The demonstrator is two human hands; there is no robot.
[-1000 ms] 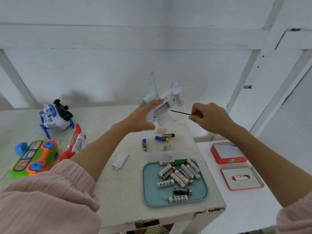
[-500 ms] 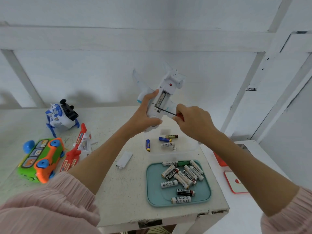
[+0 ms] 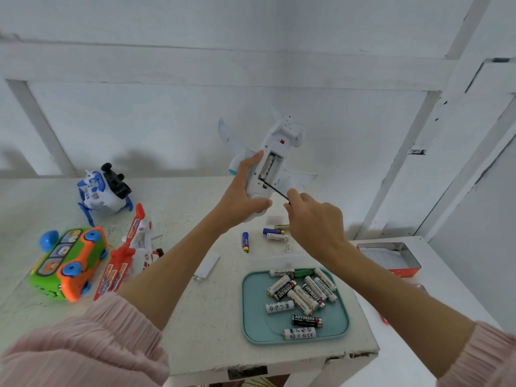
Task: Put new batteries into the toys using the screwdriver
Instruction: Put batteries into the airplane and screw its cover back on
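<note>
My left hand [image 3: 243, 195] grips a white toy plane [image 3: 275, 160] in the air above the table, belly toward me. Its battery compartment is uncovered and a battery shows inside. My right hand [image 3: 315, 219] holds a thin black screwdriver [image 3: 275, 189], whose tip sits at the lower end of that compartment. A white battery cover [image 3: 207, 266] lies on the table. A teal tray [image 3: 248, 311] holds several batteries [image 3: 301, 294]. A few loose batteries [image 3: 275, 234] lie behind it.
At the left stand a blue and white robot toy [image 3: 103, 191], a green and orange bus toy [image 3: 68, 263] and a red and white plane toy [image 3: 131, 252]. A red tin box [image 3: 391, 258] sits on a lower white surface at the right. The table's front edge [image 3: 279, 361] is chipped.
My right hand brought the screwdriver from the right in to the plane's battery compartment. My left hand turned the plane so its belly faces me.
</note>
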